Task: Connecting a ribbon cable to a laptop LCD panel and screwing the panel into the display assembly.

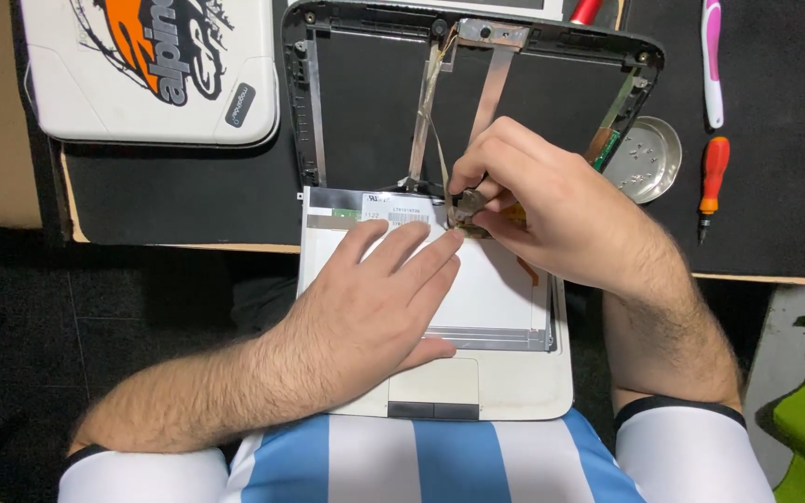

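A thin flat cable [466, 207] sits pinched between the thumb and forefinger of the right hand [552, 210], at the top edge of a bare display panel [496, 289] lying face down on a white laptop base [524, 382]. The cable end lies right at the fingertips [463, 191], which are pressed together on it; from there a pale ribbon [430, 102] runs toward 12 o'clock, up into the empty black lid frame [375, 93]. At 7 o'clock from the cable, the left hand [375, 298] rests flat on the panel's back, fingers spread and slightly apart, their tips just short of the cable and gripping nothing. At 2 o'clock, well apart, a small round metal dish [647, 160] holds tiny screws on a black mat [775, 186]. Beyond it, at 3 o'clock, lies an orange-handled screwdriver [714, 182], with a pink-and-white tool [712, 61] above. At 10 o'clock rests a white case with orange and black artwork [151, 70].
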